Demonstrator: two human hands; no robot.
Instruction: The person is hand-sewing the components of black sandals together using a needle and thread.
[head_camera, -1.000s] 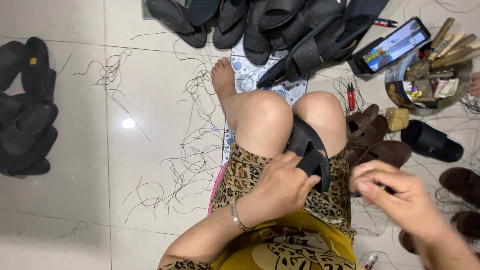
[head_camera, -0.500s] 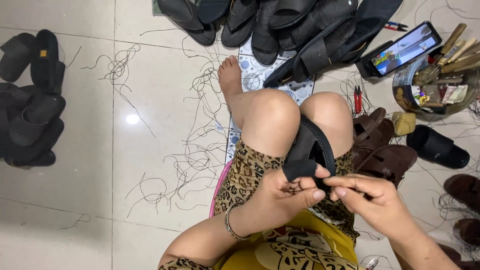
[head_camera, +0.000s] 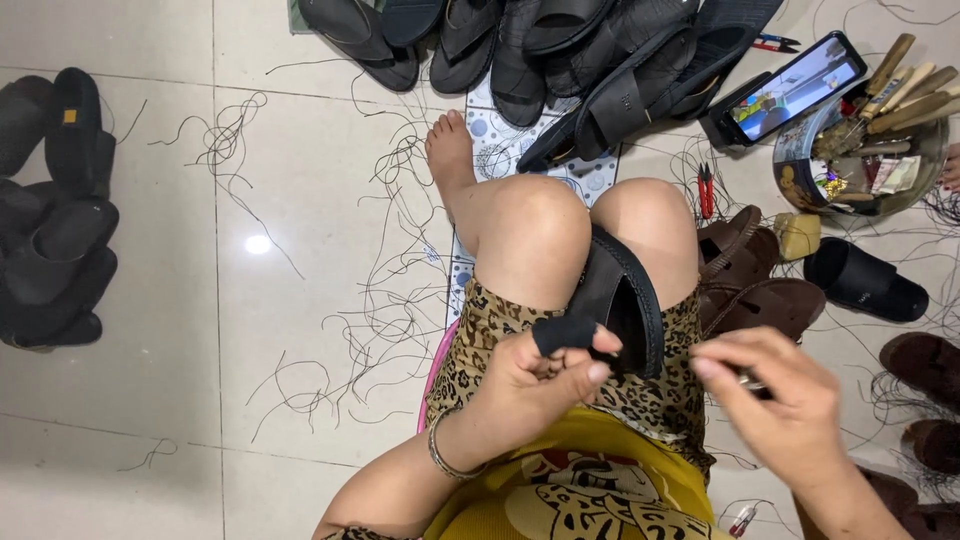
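A black sandal (head_camera: 622, 292) stands on edge between my knees. My left hand (head_camera: 535, 378) grips its black strap end at the lower edge, thumb over the strap. My right hand (head_camera: 775, 400) is just to the right of the sandal, a little apart from it, fingers pinched together on a small metal tool that is mostly hidden in the palm. A bracelet sits on my left wrist.
A pile of black sandals (head_camera: 560, 50) lies ahead, more black sandals (head_camera: 50, 210) at the left. Brown sandals (head_camera: 760, 280) and a black slide (head_camera: 865, 280) lie at the right. A phone (head_camera: 790, 85) leans by a bowl of tools (head_camera: 880, 140). Red snips (head_camera: 706, 190) and loose threads litter the tiled floor.
My right hand has drawn away from the sandal's strap to the right. My left hand keeps hold of the strap end, and the view has shifted slightly.
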